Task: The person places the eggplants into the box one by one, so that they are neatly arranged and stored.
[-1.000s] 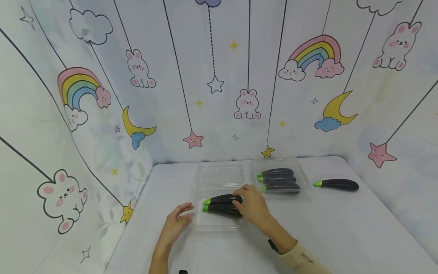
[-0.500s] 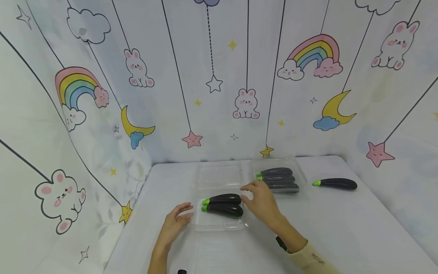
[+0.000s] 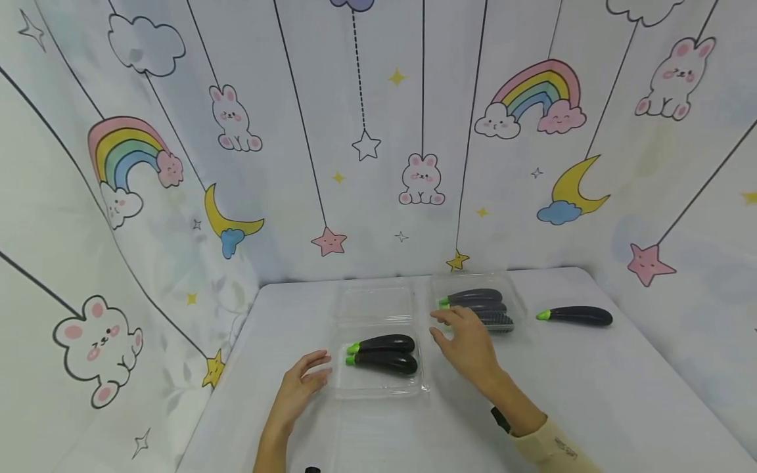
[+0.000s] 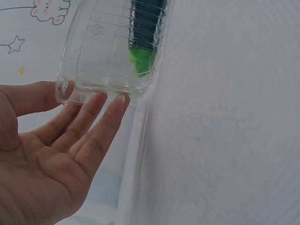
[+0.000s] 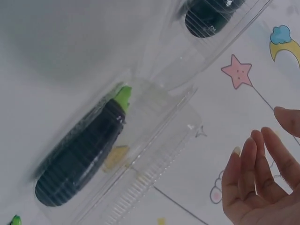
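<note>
A clear plastic clamshell box lies with its lid folded back. Inside it rest two dark eggplants with green stems, an upper eggplant and a lower eggplant, side by side. My left hand is at the box's left edge, its fingertips right at the clear wall in the left wrist view. To the right of the box, my right hand is raised with fingers loosely bent and nothing between them. It partly covers the eggplants in a second clear box.
Behind the right hand, the second clear box holds several eggplants. A single eggplant lies on the white table further right. A small black object shows at the bottom edge. Printed cloth walls surround the table.
My right hand has let go of the eggplants in the open box and moved right, toward the second box. The left hand stays at the box's left edge.
</note>
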`<state>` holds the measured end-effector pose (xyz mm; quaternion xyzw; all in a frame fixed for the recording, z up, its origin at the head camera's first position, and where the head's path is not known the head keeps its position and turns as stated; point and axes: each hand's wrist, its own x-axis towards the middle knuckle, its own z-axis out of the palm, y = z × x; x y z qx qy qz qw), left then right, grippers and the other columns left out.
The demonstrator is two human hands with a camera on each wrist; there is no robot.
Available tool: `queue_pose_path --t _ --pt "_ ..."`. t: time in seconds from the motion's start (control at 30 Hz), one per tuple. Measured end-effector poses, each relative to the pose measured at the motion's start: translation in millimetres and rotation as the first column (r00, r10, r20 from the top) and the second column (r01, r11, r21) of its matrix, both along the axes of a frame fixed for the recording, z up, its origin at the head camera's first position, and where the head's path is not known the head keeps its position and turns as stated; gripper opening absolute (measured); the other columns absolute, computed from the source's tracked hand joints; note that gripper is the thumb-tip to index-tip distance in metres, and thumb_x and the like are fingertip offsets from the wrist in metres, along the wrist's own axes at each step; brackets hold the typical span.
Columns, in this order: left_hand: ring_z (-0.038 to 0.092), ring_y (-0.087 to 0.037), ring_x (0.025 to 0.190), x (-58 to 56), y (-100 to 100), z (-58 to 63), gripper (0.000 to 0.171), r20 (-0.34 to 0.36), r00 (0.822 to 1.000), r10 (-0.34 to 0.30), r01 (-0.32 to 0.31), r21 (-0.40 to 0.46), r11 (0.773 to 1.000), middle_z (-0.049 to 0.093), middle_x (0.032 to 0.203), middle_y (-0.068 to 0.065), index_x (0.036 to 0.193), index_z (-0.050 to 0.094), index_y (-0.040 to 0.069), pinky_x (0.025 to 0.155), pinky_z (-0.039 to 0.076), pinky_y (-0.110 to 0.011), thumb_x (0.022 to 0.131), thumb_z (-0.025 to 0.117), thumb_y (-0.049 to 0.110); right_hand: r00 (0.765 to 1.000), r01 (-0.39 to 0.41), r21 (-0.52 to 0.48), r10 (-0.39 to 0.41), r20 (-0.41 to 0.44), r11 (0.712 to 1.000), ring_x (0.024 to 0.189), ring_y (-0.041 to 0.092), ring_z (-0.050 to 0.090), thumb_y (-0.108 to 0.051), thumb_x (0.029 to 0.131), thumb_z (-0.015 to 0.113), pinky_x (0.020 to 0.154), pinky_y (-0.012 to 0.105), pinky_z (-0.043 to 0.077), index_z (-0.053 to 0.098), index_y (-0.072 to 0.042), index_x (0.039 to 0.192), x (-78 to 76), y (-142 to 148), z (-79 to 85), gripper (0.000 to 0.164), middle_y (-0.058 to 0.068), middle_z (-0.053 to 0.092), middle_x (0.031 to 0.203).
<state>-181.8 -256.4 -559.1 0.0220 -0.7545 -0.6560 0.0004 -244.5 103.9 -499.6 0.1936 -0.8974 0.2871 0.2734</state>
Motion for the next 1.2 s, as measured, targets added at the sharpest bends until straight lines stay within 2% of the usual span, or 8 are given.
queue_pose_path --t 0.23,0.5,0.77,1.03,1.2 --pt "0.064 -0.037 0.126 0.7 1 1.1 0.049 0.002 1.000 0.000 0.000 0.001 1.000 0.061 0.142 -0.019 0.146 0.056 0.003 0.093 0.059 -0.026 0.099 0.070 0.008 0.999 0.014 -0.025 -0.015 -0.033 1.000 0.090 0.022 0.067 -0.013 0.081 0.089 0.075 0.039 0.057 0.080 -0.011 0.112 -2.5 18 -0.7 0.033 0.003 0.073 0.101" --pt "0.064 -0.034 0.126 3.2 1 1.3 0.050 0.025 1.000 0.006 -0.006 -0.024 1.000 0.062 0.143 -0.016 0.147 0.056 0.005 0.095 0.059 -0.029 0.099 0.071 0.011 0.997 0.050 -0.026 -0.051 -0.050 0.998 0.093 0.026 0.067 -0.011 0.081 0.089 0.075 0.044 0.057 0.080 -0.010 0.111 -1.8 35 -3.5 0.031 0.006 0.074 0.101" --pt "0.065 -0.034 0.124 2.9 0 -1.8 0.052 0.006 1.000 -0.008 0.008 -0.033 0.999 0.062 0.142 -0.016 0.147 0.055 0.004 0.093 0.060 -0.028 0.099 0.072 0.014 0.991 0.101 -0.034 -0.104 -0.082 0.994 0.091 0.025 0.069 -0.013 0.082 0.088 0.071 0.044 0.058 0.080 -0.009 0.109 -3.0 57 -5.0 0.028 0.006 0.073 0.101" --pt "0.065 -0.036 0.125 2.3 0 -1.9 0.050 0.003 1.000 -0.008 0.008 -0.003 1.000 0.061 0.142 -0.019 0.146 0.055 0.004 0.092 0.060 -0.029 0.099 0.071 0.009 0.985 0.124 -0.032 -0.127 -0.120 0.992 0.088 0.025 0.068 -0.012 0.082 0.087 0.065 0.044 0.057 0.079 -0.008 0.108 -4.1 81 -3.0 0.027 0.006 0.073 0.097" --pt "0.065 -0.036 0.125 2.0 -1 -2.2 0.049 -0.004 1.000 -0.015 0.015 0.006 1.000 0.061 0.142 -0.019 0.146 0.055 0.004 0.093 0.060 -0.028 0.099 0.069 0.006 0.981 0.160 -0.025 -0.162 -0.109 0.987 0.094 0.031 0.068 -0.012 0.083 0.087 0.067 0.049 0.058 0.080 -0.007 0.108 -3.0 94 -2.7 0.027 0.010 0.075 0.103"
